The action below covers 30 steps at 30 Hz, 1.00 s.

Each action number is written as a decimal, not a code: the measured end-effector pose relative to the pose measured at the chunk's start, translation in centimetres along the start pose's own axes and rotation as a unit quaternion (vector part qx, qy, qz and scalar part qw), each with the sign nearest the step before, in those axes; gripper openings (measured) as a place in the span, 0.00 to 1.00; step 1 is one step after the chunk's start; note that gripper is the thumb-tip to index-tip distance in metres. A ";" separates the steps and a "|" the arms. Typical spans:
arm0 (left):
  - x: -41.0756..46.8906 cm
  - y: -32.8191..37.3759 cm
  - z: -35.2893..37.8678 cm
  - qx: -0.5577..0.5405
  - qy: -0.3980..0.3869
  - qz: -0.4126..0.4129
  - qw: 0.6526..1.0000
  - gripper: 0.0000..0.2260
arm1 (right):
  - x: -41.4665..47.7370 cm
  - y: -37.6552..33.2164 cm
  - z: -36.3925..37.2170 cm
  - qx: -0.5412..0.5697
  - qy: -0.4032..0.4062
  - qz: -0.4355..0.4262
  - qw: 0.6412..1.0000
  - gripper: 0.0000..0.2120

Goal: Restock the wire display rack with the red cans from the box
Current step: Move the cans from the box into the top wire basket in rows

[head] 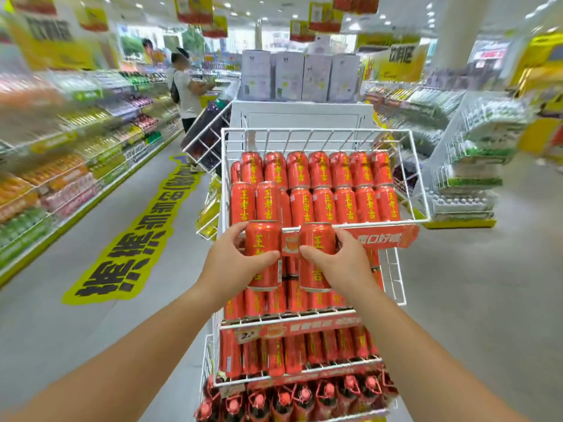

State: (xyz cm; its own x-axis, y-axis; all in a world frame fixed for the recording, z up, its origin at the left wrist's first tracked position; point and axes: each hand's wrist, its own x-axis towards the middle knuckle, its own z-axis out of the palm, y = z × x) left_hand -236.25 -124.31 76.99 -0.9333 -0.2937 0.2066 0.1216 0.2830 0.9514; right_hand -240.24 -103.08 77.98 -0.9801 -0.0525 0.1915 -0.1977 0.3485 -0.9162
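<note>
Two red cans are held upright just in front of the top basket's front rail. The left can (pixel 262 254) is in the left hand (pixel 230 264) and the right can (pixel 316 257) is in the right hand (pixel 345 263). Each hand is wrapped round its own can, thumb across the label. The cans sit close side by side without touching.

The top basket (pixel 316 130) of the wire rack (pixel 394 278) already holds rows of the same cans (pixel 341 187), upright with labels forward. Two cans at its front left (pixel 256 202) seem to stand nearer than the rest, so the free room is probably along the front, to their right.

To do this step well, lift both cans clear over the rail before lowering them. Catching a base on the wire would tip the can. Set them flat, labels out and snug against their neighbours so the row does not lean. If the gap is tight, place one can first.

The lower shelves (pixel 292 354) look packed with cans, with red-capped bottles (pixel 304 394) at the bottom. The box is not in view. Pale cartons (pixel 300 76) stand behind the rack, and a person (pixel 185 86) stands in the aisle to the left.
</note>
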 end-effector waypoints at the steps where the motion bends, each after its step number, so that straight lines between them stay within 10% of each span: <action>1: 1.1 0.9 0.3 0.004 0.007 0.009 1.000 0.36 | 1.2 -0.4 -0.4 -0.005 -0.001 -0.004 1.000 0.34; 8: 9.9 5.1 3.8 0.051 0.053 0.045 0.996 0.36 | 11.2 -1.6 -3.7 0.006 -0.012 -0.025 1.000 0.49; 16: 16.9 4.0 8.2 0.149 0.062 0.052 0.986 0.30 | 21.4 1.7 -4.0 -0.022 -0.046 0.000 0.999 0.21; 21: 17.7 3.2 8.9 0.382 0.083 0.143 0.909 0.40 | 23.6 3.3 -3.0 -0.043 -0.101 0.010 0.994 0.44; 30: 19.6 3.6 8.5 0.561 -0.008 0.153 0.814 0.42 | 23.6 4.1 -3.2 -0.064 -0.123 -0.015 0.990 0.44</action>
State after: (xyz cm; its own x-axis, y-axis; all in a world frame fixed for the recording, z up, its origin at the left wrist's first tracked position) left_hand -256.97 -121.27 82.47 -0.9223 -0.0434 0.3841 -0.0273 0.9985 0.0474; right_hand -264.12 -99.90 79.92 -0.9518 -0.2857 0.1112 -0.2375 0.4579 -0.8567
